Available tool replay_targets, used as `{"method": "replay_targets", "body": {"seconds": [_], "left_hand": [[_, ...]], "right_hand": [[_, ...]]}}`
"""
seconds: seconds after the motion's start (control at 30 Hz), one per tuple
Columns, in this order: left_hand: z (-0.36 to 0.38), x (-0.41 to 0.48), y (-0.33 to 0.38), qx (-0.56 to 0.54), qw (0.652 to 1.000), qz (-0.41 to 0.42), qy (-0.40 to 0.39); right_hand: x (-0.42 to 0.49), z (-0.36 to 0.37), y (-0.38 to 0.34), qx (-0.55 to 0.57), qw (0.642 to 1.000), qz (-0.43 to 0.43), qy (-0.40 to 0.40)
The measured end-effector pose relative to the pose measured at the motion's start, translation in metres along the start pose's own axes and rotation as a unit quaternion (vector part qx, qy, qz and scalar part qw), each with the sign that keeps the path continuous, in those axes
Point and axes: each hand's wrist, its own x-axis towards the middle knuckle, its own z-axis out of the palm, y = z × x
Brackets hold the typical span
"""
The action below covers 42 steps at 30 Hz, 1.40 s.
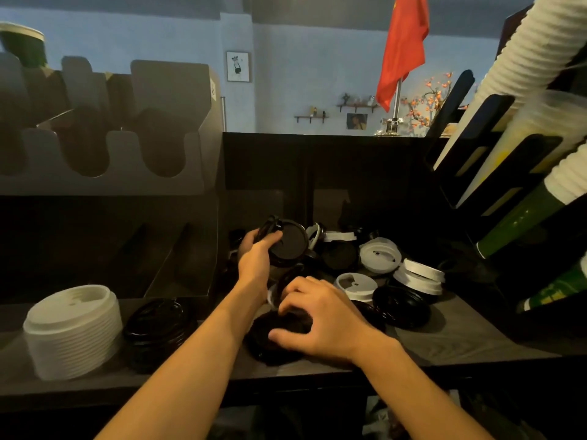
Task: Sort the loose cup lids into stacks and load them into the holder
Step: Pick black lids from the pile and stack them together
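My left hand (257,255) grips a small stack of black lids (290,244), held on edge above the pile. My right hand (317,315) curls its fingers round another black lid stack (273,331) lying on the dark counter. Behind both hands lies a loose pile of white lids (379,254) and black lids (400,304). At the left stand a sorted stack of white lids (71,328) and a lower stack of black lids (157,328). The dark lid holder (127,249) with slanted slots sits behind those stacks.
A grey cardboard organiser (127,154) with U-shaped cut-outs stands on top of the holder. At the right a black rack (476,166) holds slanted tubes of white and green cups (521,217). The counter's front edge (286,376) runs below my wrists.
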Motion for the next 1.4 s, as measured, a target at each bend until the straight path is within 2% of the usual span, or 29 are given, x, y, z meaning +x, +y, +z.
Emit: {"method": "replay_targets", "body": {"seconds": [0.23, 0.3, 0.4, 0.47, 0.67, 0.77, 0.87, 0.97, 1.2, 1.4], "left_hand": [[-0.005, -0.026, 0.014, -0.014, 0.999, 0.046, -0.021], [-0.007, -0.036, 0.015, -0.020, 0.999, 0.042, -0.027], [-0.011, -0.054, 0.017, -0.030, 0.999, 0.030, -0.027], [-0.014, -0.067, 0.022, -0.030, 0.999, 0.021, -0.021], [-0.026, -0.095, 0.031, 0.008, 0.999, 0.043, -0.024], [-0.036, -0.108, 0.039, 0.013, 0.998, 0.050, -0.031], [-0.050, -0.118, 0.055, 0.008, 0.997, 0.066, -0.043], [-0.067, -0.124, 0.072, 0.020, 0.994, 0.098, -0.041], [-0.122, -0.142, 0.108, 0.051, 0.986, 0.153, -0.031], [-0.179, -0.146, 0.134, 0.088, 0.976, 0.198, 0.034]], "right_hand": [[0.007, 0.016, 0.011, -0.184, 0.974, 0.013, 0.129], [0.005, 0.014, 0.010, -0.172, 0.964, 0.033, 0.197], [0.002, 0.008, 0.005, -0.073, 0.948, 0.078, 0.300], [0.001, 0.004, 0.001, -0.021, 0.936, 0.103, 0.336], [0.005, -0.011, -0.025, 0.091, 0.933, 0.139, 0.318], [0.012, -0.020, -0.043, 0.176, 0.918, 0.163, 0.315], [0.022, -0.033, -0.063, 0.262, 0.913, 0.182, 0.254], [0.031, -0.036, -0.084, 0.336, 0.908, 0.158, 0.193], [0.050, -0.015, -0.145, 0.360, 0.890, 0.091, 0.265], [0.072, 0.017, -0.190, 0.339, 0.909, 0.050, 0.237]]}}
